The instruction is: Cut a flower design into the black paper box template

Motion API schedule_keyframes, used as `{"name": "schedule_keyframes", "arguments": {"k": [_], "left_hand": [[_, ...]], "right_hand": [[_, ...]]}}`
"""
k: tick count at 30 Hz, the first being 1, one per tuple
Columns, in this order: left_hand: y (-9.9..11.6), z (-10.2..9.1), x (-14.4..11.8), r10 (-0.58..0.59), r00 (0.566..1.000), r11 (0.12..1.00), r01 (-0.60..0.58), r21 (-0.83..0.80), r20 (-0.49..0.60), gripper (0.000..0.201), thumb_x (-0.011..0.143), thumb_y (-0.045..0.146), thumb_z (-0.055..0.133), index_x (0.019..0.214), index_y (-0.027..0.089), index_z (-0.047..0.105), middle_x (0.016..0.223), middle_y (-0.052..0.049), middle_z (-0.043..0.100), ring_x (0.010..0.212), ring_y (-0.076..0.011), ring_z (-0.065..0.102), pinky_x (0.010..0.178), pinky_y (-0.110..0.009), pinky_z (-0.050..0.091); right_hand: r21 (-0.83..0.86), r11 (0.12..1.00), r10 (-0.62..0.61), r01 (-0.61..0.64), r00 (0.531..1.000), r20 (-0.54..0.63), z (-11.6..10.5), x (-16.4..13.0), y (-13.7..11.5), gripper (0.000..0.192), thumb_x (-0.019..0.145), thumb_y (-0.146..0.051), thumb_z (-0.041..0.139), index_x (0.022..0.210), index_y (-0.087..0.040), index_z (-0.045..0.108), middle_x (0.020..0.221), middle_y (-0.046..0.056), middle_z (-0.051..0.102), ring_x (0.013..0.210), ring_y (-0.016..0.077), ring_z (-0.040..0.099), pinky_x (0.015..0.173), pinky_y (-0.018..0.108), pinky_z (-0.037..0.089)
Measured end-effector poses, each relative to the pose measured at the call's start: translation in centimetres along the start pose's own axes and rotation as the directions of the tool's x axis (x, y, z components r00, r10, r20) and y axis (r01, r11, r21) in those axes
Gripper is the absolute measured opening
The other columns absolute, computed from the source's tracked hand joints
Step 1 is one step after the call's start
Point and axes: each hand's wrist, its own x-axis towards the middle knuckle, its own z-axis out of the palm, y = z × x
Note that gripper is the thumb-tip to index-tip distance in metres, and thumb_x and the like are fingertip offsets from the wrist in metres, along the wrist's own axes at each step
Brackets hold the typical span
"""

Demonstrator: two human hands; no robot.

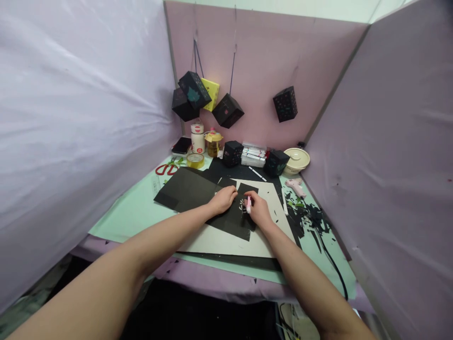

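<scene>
The right hand [260, 208] pinched one pink-and-white marker [248, 204], its tip on a small white design on the black sheet [231, 218]; the left hand [223, 198] lay pressed flat on that sheet, fingers together; the sheet rested on one pale board [226, 241]; four black cubes and one yellow cube [211, 92] hung on the back wall, two more black cubes [232, 153] stood on the table; one pair of red scissors [166, 168], one tape roll [195, 160], one glue gun [296, 186]; the design was too small to make out.
</scene>
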Motion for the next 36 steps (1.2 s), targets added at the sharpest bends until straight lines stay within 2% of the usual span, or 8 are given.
{"name": "schedule_keyframes", "arguments": {"k": [4, 8, 13, 17, 21, 26, 30, 36], "left_hand": [[0.3, -0.5, 0.1, -0.005, 1.0, 1.0, 0.005, 0.018, 0.0, 0.034, 0.096, 0.036, 0.059, 0.124, 0.017, 0.058, 0.124, -0.01, 0.06, 0.104, -0.0218, 0.063, 0.088, -0.043, 0.055], [1.1, -1.3, -0.6, 0.012, 1.0, 0.998, -0.012, 0.054, -0.012, 0.032, 0.096, 0.036, 0.058, 0.123, 0.018, 0.058, 0.124, -0.01, 0.06, 0.104, -0.0215, 0.062, 0.089, -0.043, 0.055], [2.9, -1.6, -3.6, 0.089, 0.995, 0.99, -0.094, 0.102, 0.054, 0.017, 0.097, 0.022, 0.053, 0.108, 0.018, 0.066, 0.117, -0.007, 0.064, 0.109, -0.0222, 0.059, 0.096, -0.043, 0.05], [3.9, -1.0, -6.0, 0.149, 0.982, 0.975, -0.166, 0.148, 0.119, 0.024, 0.095, 0.017, 0.05, 0.11, 0.02, 0.068, 0.125, -0.009, 0.063, 0.118, -0.0297, 0.051, 0.095, -0.046, 0.046], [4.1, -0.6, -7.1, 0.17, 0.972, 0.962, -0.199, 0.188, 0.163, 0.033, 0.096, 0.014, 0.043, 0.124, 0.016, 0.06, 0.131, -0.012, 0.06, 0.123, -0.0312, 0.047, 0.096, -0.048, 0.042], [4.2, -1.0, -7.1, 0.162, 0.964, 0.939, -0.216, 0.266, 0.21, 0.036, 0.093, 0.012, 0.045, 0.128, 0.013, 0.055, 0.136, -0.012, 0.056, 0.124, -0.032, 0.047, 0.093, -0.046, 0.043], [3.9, -1.1, -6.8, 0.206, 0.956, 0.919, -0.263, 0.295, 0.209, 0.033, 0.092, 0.017, 0.052, 0.124, 0.015, 0.057, 0.129, -0.011, 0.06, 0.119, -0.0301, 0.051, 0.093, -0.043, 0.043], [3.0, -0.7, -6.8, 0.228, 0.967, 0.945, -0.247, 0.215, 0.11, 0.032, 0.092, 0.025, 0.053, 0.123, 0.017, 0.057, 0.128, -0.01, 0.06, 0.123, -0.0301, 0.049, 0.095, -0.043, 0.042]], "right_hand": [[0.113, 0.993, -0.02, 0.025, 0.999, -0.045, -0.7, -0.1, -0.4, 0.025, 0.088, -0.038, 0.053, 0.1, -0.021, 0.066, 0.085, 0.005, 0.07, 0.074, 0.0205, 0.063, 0.07, 0.032, 0.048], [0.204, 0.979, -0.005, 0.015, 0.999, -0.048, -1.0, -0.1, -0.6, 0.032, 0.091, -0.046, 0.049, 0.094, -0.02, 0.067, 0.072, 0.002, 0.065, 0.064, 0.0182, 0.06, 0.063, 0.03, 0.047], [0.243, 0.969, 0.071, -0.054, 0.995, -0.064, -1.3, -0.2, -0.7, 0.03, 0.089, -0.046, 0.056, 0.083, -0.019, 0.069, 0.072, 0.002, 0.065, 0.067, 0.0177, 0.06, 0.066, 0.029, 0.047], [0.231, 0.961, 0.17, -0.149, 0.983, -0.073, -2.0, -0.5, -1.3, 0.025, 0.089, -0.039, 0.057, 0.085, -0.019, 0.069, 0.067, 0.0, 0.061, 0.063, 0.0154, 0.057, 0.063, 0.028, 0.046], [0.383, 0.883, 0.258, -0.27, 0.962, 0.085, -3.4, -0.2, -2.1, 0.025, 0.086, -0.041, 0.066, 0.099, -0.021, 0.067, 0.068, -0.002, 0.061, 0.056, 0.0118, 0.053, 0.053, 0.025, 0.042], [0.289, 0.904, 0.217, -0.316, 0.92, 0.327, -4.7, 1.8, -1.8, 0.02, 0.081, -0.037, 0.071, 0.089, -0.02, 0.071, 0.071, 0.001, 0.067, 0.06, 0.0131, 0.057, 0.052, 0.024, 0.043], [0.21, 0.937, 0.207, -0.278, 0.929, 0.308, -4.2, 2.2, -0.7, 0.009, 0.08, -0.025, 0.065, 0.075, -0.02, 0.07, 0.066, 0.0, 0.065, 0.061, 0.0135, 0.058, 0.055, 0.024, 0.044], [0.245, 0.955, 0.066, -0.169, 0.924, 0.378, -4.1, 1.5, -0.7, 0.01, 0.077, -0.013, 0.063, 0.08, -0.021, 0.066, 0.075, 0.001, 0.065, 0.064, 0.014, 0.06, 0.056, 0.024, 0.046]]}}
